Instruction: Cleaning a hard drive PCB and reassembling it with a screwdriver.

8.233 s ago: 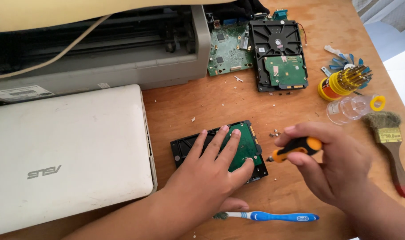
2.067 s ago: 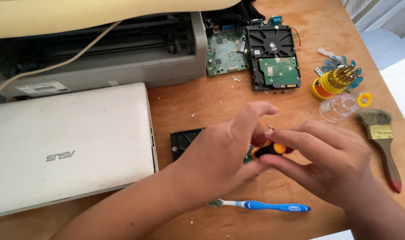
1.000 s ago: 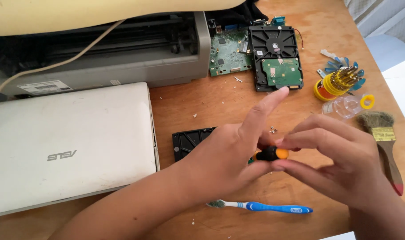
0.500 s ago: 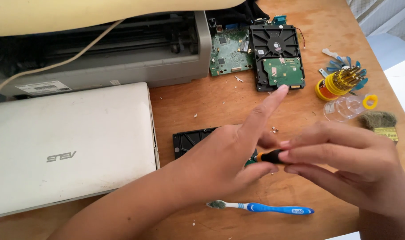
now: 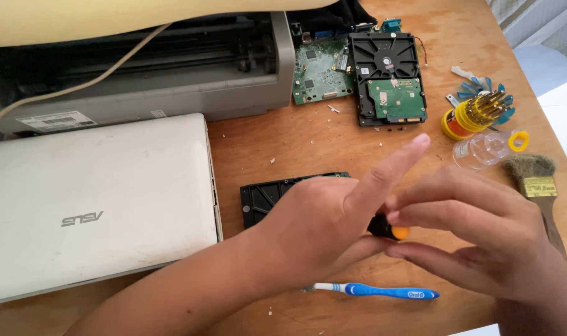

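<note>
Both hands meet above the wooden desk around a small screwdriver with an orange and black handle. My right hand pinches that handle between thumb and fingers. My left hand touches its black end, index finger stretched out toward the far right. Under the hands lies a black hard drive, mostly hidden by my left hand. The screwdriver's tip is out of sight.
A closed white laptop lies at the left, a grey printer behind it. A second hard drive and a green circuit board sit at the back. Bit holder, clear cap, paintbrush at right. Blue toothbrush near the front edge.
My hands lifted off the drive and came together around the screwdriver. Over the last second they shifted slightly right and my left index finger stayed extended.
</note>
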